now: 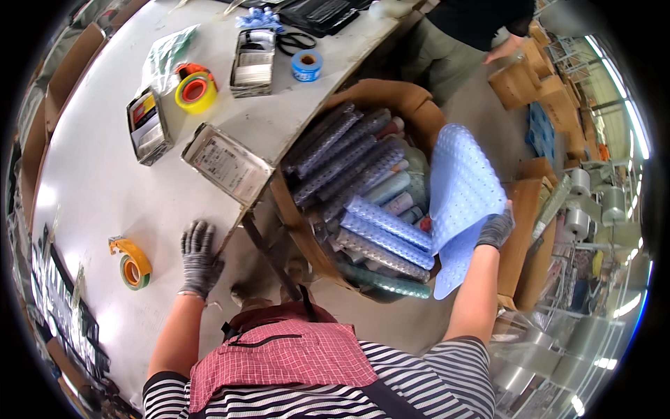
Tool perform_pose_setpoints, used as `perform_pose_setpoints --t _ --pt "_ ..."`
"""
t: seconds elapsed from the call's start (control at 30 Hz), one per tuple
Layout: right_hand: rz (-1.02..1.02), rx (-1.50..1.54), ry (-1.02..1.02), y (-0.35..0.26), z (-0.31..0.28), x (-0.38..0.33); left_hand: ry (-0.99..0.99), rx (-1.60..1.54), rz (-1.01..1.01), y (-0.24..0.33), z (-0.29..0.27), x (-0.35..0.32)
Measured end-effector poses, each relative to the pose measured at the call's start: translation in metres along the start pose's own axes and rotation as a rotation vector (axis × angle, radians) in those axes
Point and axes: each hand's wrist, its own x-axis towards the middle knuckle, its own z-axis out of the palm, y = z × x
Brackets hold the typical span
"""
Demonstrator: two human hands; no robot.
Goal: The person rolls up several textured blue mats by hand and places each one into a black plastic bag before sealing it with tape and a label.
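My left hand (199, 258), in a grey striped glove, lies flat with fingers stretched on the white table (91, 188) near its edge. Out to the right, my gloved right hand (496, 229) grips the side of a light blue dimpled mat (464, 188). The mat hangs partly unrolled and curved beside a big cardboard box (300, 234). Inside that box lie several rolled mats, among them light blue rolls (391, 234), dark grey rolls (342, 153) and a green roll (384, 281). My right fingertips are partly hidden by the mat.
On the table are an orange tape dispenser (132, 262), yellow tape (196, 93), blue tape (307, 65), black scissors (296, 43) and small open boxes of labels (227, 162). Another person (447, 52) stands beyond the box. Cardboard boxes (523, 237) and shelving line the right.
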Motion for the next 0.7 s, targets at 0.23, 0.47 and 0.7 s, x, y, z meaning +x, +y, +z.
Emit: perform_pose_setpoints --t 0.23,0.47,0.7 --pt "-0.693 -0.77 0.251 -0.086 -0.199 0.093 0.409 0.333 -0.677 -0.081 -0.05 -0.054" --pt "-0.261 -0.084 0.248 -0.219 -0.22 0.062 0.5 -0.028 -0.692 -0.172 -0.012 -0.097" --pt "-0.396 -0.075 0.17 -0.232 -0.253 0.043 0.435 -0.013 -0.556 -0.043 -0.022 -0.031"
